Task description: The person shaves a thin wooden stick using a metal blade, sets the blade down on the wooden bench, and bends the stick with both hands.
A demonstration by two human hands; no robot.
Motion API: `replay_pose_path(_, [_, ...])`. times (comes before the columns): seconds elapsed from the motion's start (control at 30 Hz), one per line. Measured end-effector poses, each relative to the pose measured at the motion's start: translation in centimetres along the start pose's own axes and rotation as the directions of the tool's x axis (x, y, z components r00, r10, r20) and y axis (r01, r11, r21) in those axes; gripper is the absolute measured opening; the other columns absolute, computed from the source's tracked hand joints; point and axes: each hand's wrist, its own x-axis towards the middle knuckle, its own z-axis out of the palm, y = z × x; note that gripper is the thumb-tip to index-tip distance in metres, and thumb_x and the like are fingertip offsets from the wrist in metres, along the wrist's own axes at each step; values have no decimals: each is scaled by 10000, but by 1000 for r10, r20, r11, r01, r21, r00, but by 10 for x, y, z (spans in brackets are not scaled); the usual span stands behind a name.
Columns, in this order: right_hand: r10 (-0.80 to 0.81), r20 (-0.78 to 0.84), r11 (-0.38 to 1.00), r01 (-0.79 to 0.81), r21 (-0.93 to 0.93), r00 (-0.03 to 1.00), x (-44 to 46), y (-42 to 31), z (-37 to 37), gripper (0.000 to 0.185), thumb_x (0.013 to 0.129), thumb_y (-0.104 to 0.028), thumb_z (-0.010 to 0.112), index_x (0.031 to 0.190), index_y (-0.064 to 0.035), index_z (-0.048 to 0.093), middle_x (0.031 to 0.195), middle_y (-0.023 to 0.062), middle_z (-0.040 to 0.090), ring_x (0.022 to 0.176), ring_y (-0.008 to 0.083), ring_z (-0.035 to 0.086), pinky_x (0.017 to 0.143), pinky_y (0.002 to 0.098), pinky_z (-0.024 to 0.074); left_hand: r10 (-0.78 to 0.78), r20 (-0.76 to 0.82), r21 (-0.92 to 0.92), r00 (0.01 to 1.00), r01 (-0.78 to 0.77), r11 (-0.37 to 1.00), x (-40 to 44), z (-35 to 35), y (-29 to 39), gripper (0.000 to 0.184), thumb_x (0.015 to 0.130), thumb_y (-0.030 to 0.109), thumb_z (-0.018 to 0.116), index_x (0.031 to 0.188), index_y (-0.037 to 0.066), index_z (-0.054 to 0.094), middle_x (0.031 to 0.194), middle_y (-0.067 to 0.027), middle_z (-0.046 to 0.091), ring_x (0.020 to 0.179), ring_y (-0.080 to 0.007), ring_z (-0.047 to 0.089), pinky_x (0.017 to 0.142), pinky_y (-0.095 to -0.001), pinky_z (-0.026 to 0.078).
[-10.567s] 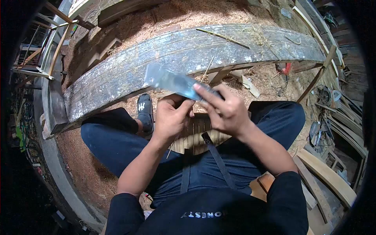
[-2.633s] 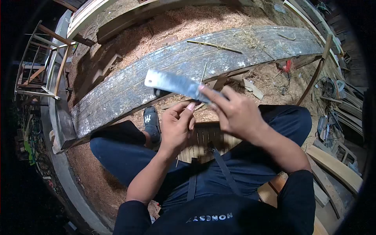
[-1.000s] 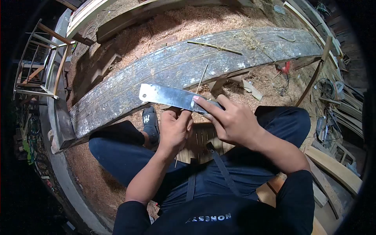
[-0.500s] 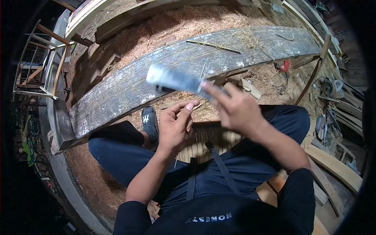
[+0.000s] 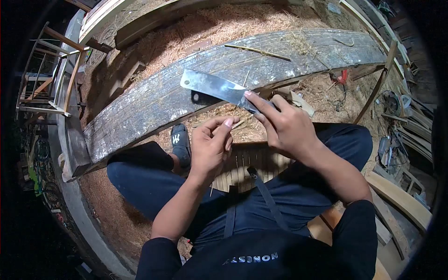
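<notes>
My right hand (image 5: 289, 123) grips a cleaver (image 5: 210, 86) with its index finger stretched along the blade. The broad shiny blade points up and left, with a small hole near its far corner. My left hand (image 5: 210, 144) is closed in a pinch, just left of and below the cleaver. A thin stick (image 5: 246, 78) shows above the pinch, and a thin end (image 5: 211, 190) shows below it, apparently one slender strip. The part inside the fingers is hidden. The blade hangs over the near edge of a worn wooden plank (image 5: 144, 112) and casts a dark shadow there.
A longer thin stick (image 5: 257, 52) and a short curved piece (image 5: 344, 42) lie on the plank. Wood shavings (image 5: 228, 24) cover the ground. A red-handled tool (image 5: 344, 77) lies beyond the plank at right, and curved boards (image 5: 396, 198) are stacked at lower right. A wooden frame (image 5: 70, 81) stands at left.
The cleaver was smeared by motion and now shows sharply, its far end slightly higher. My left hand keeps its pinch almost in place. The whole view has shifted a little.
</notes>
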Motion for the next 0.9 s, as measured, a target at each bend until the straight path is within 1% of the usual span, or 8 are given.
replay_pose_path(0.13, [-136, 38, 990, 134, 47, 990, -9, -13, 5, 591, 922, -195, 653, 1494, -236, 511, 865, 118, 578, 650, 273, 673, 519, 406, 568, -2, -110, -20, 994, 0, 1000, 0, 1, -9, 139, 1003, 131, 630, 986, -4, 660, 575, 19, 498, 413, -59, 404, 374, -230, 292])
replay_pose_path(0.33, [-49, 4, 998, 49, 32, 999, -4, -11, 1, 575, 907, -200, 671, 1467, -229, 542, 877, 124, 581, 667, 290, 680, 554, 425, 576, -5, -30, -7, 1000, 5, 1000, 4, 0, -4, 111, 981, 88, 618, 894, 20, 619, 599, 0, 523, 413, -73, 421, 386, -238, 327])
replay_pose_path(0.4, [-126, -43, 991, 127, 43, 991, -7, -10, 5, 564, 933, -162, 654, 1480, -228, 536, 810, 93, 531, 590, 276, 583, 533, 404, 513, 61, -42, 35, 997, -59, 998, 1, 1, -4, 125, 989, 105, 614, 906, 12, 622, 596, 4, 516, 414, -64, 414, 387, -229, 324])
replay_pose_path(0.53, [41, -117, 999, -40, 7, 992, 3, 3, 3, 538, 926, -160, 661, 1451, -232, 570, 798, 95, 526, 603, 277, 591, 537, 400, 515, 9, 3, -25, 1000, -9, 1000, -2, 1, 5, 130, 999, 84, 607, 912, 2, 656, 613, 7, 557, 446, -53, 440, 389, -226, 306])
replay_pose_path(0.6, [40, -75, 999, -41, -19, 996, -1, -4, 0, 527, 930, -158, 655, 1446, -232, 574, 803, 93, 533, 619, 274, 605, 539, 399, 516, 30, 4, -20, 1000, -30, 999, 0, 2, -1, 134, 996, 111, 619, 1002, -19, 651, 595, 9, 515, 419, -60, 413, 376, -223, 316])
replay_pose_path(0.67, [-117, -63, 990, 121, 66, 991, -8, -12, 8, 496, 954, -167, 639, 1443, -221, 574, 808, 92, 542, 626, 280, 615, 533, 401, 510, 52, -73, 4, 996, -52, 999, 0, 2, -8, 201, 1007, 157, 640, 1071, -31, 668, 593, 21, 510, 415, -45, 400, 371, -215, 290])
replay_pose_path(0.8, [29, -67, 1000, -28, 8, 997, 3, 1, 3, 517, 947, -247, 649, 1456, -235, 561, 861, 132, 585, 647, 299, 668, 559, 422, 568, 26, 5, -2, 1000, -26, 1000, -1, 0, 1, 146, 992, 129, 641, 1016, -15, 646, 600, 2, 525, 400, -66, 401, 362, -225, 297])
replay_pose_path(0.9, [-39, -11, 999, 39, 36, 999, -5, -9, 4, 523, 949, -227, 644, 1464, -245, 552, 863, 143, 588, 654, 309, 673, 550, 429, 561, 17, -27, -21, 999, -18, 1000, -2, 0, -5, 155, 1000, 124, 638, 1047, -22, 660, 605, 2, 539, 415, -54, 408, 372, -217, 305])
